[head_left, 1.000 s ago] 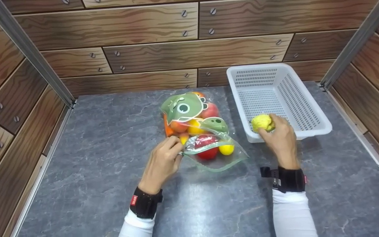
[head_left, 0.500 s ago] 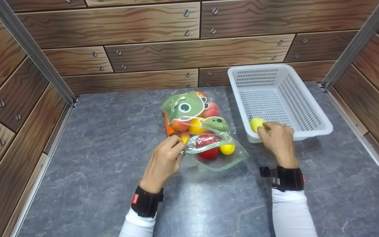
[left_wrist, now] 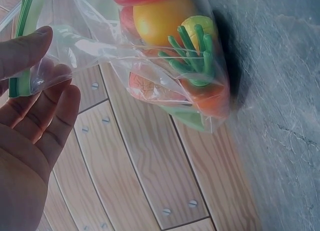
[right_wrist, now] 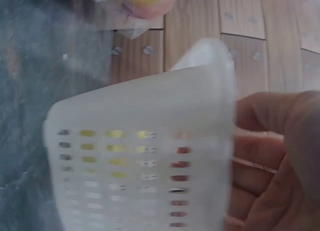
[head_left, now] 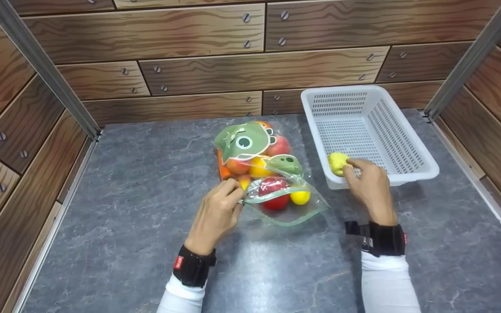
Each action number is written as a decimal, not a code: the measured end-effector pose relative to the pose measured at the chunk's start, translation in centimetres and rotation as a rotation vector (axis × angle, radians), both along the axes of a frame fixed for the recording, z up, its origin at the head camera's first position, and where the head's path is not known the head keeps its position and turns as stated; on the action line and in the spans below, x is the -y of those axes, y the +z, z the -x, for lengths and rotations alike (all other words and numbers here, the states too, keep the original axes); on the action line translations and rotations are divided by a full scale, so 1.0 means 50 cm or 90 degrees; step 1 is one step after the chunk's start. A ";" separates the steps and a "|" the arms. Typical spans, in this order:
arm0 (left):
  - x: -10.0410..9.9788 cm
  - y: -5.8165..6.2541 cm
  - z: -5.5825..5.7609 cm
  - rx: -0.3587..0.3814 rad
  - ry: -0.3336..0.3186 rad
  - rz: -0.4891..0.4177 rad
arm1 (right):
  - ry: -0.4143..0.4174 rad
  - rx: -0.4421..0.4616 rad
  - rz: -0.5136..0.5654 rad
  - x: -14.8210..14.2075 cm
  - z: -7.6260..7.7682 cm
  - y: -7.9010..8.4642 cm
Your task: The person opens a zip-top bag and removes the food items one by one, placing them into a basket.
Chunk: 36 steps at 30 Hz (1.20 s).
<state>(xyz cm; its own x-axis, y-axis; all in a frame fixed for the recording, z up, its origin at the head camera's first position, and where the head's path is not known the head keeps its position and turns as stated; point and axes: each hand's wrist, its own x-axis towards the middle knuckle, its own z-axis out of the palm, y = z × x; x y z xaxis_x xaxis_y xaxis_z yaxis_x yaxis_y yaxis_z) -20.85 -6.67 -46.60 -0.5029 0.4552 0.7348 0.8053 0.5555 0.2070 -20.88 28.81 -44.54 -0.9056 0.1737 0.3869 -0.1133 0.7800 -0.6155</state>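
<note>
The right hand (head_left: 370, 187) hangs over the near rim of a white basket (head_left: 411, 175), its thumb and fingers parted; at its 10 o'clock, inside the basket's near corner, lies a lumpy yellow fruit (head_left: 339, 163). Toward 9 o'clock, the left hand (head_left: 218, 208) pinches the mouth of a clear bag (head_left: 286, 163), which lies on the bench (head_left: 124, 217) at that hand's 2 o'clock with mixed produce inside. The step looks like setting the fruit down; the next move probably calls for clearing the rim without nudging it.
</note>
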 end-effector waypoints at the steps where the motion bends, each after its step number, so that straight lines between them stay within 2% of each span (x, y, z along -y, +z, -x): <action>1: 0.000 -0.001 0.000 -0.003 -0.001 0.001 | 0.010 -0.021 0.007 0.005 -0.004 0.006; 6: 0.000 -0.002 0.001 -0.001 -0.001 0.001 | 0.094 -0.161 0.008 0.042 -0.034 0.038; 8: 0.000 -0.001 0.001 0.003 0.000 0.001 | 0.148 -0.205 -0.007 0.060 -0.047 0.052; 11: 0.000 0.000 0.001 0.004 0.001 0.000 | 0.252 -0.243 -0.024 0.086 -0.068 0.070; 14: 0.000 0.000 0.001 0.006 -0.001 -0.004 | 0.349 -0.238 -0.040 0.109 -0.087 0.082; 16: -0.001 0.000 0.001 0.002 -0.001 -0.005 | 0.409 -0.214 -0.048 0.123 -0.096 0.083; 20: 0.000 -0.002 0.001 -0.003 0.002 -0.003 | 0.485 -0.117 -0.085 0.149 -0.104 0.074; 24: 0.000 -0.003 0.001 0.001 0.006 0.003 | 0.499 0.024 -0.151 0.168 -0.099 0.053; 26: 0.000 -0.002 0.000 0.002 0.006 0.005 | 0.487 0.068 -0.187 0.173 -0.095 0.043; 31: 0.000 0.000 0.000 0.004 0.004 0.006 | 0.430 0.102 -0.233 0.180 -0.086 0.021; 36: -0.001 0.002 -0.001 0.009 0.007 0.008 | 0.354 0.115 -0.229 0.188 -0.079 0.006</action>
<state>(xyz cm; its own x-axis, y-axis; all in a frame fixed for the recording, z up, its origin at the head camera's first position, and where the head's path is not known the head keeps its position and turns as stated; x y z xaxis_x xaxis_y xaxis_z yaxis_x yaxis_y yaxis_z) -20.82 -6.62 -46.50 -0.5187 0.4589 0.7213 0.7957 0.5677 0.2111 -16.95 19.40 -44.24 -0.8789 -0.4464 0.1681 -0.4757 0.7952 -0.3759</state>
